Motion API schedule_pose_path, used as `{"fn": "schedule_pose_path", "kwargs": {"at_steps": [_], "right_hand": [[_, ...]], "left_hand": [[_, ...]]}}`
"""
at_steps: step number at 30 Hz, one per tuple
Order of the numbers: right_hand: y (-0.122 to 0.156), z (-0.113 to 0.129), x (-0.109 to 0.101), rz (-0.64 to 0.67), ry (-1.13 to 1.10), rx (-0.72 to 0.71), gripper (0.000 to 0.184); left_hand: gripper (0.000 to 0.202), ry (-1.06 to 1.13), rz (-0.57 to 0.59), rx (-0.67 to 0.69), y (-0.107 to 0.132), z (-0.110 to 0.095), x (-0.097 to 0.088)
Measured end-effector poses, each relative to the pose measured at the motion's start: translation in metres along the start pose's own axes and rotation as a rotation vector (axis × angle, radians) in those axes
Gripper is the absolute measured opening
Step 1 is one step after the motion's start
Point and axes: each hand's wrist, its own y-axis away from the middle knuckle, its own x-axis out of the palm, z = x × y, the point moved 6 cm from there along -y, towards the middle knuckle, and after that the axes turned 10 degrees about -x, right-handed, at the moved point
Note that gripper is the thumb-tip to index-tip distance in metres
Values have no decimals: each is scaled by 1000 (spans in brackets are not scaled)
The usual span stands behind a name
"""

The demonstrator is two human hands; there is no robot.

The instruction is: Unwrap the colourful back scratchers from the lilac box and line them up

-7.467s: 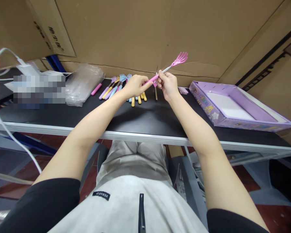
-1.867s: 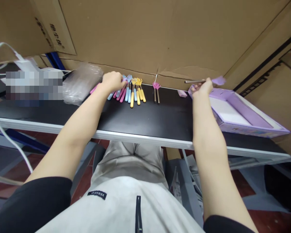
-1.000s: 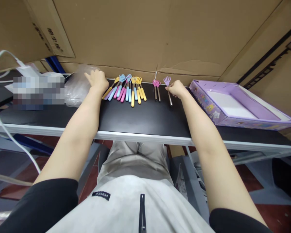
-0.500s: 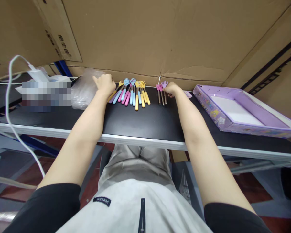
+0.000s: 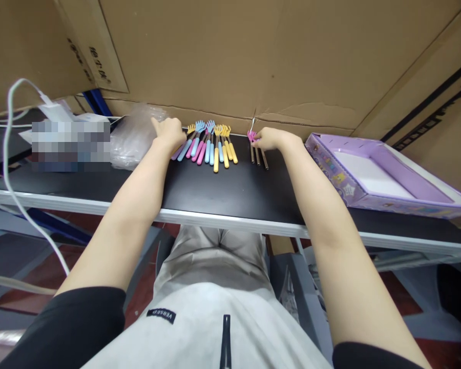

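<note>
R hand (image 5: 271,137): fingers bent low over heads of 3 bare forks (image 5: 258,157), mid-table; grip hidden, can't tell. L hand (image 5: 169,132): part-curled, thumb out, at L end of handled forks (image 5: 216,163); hold n/v, can't tell. Step, as judged: lining up bare forks; next calls for freeing R fingers w/o skewing shanks. Room: betw. groups, fwd to edge (image 5: 230,220). Limits: cardboard (image 5: 200,56) behind, box (image 5: 340,179) R.

Head-worn view, down at hands (image 5: 271,138)
</note>
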Motion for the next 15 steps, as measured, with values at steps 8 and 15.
{"fn": "schedule_pose_path", "kwargs": {"at_steps": [8,15], "right_hand": [[38,21,3,-136,-24,-138,45],[45,25,9,-182,46,-135,41]], "left_hand": [[57,-157,230,-53,-11,5,27],[70,-51,227,-27,-22,8,38]]}}
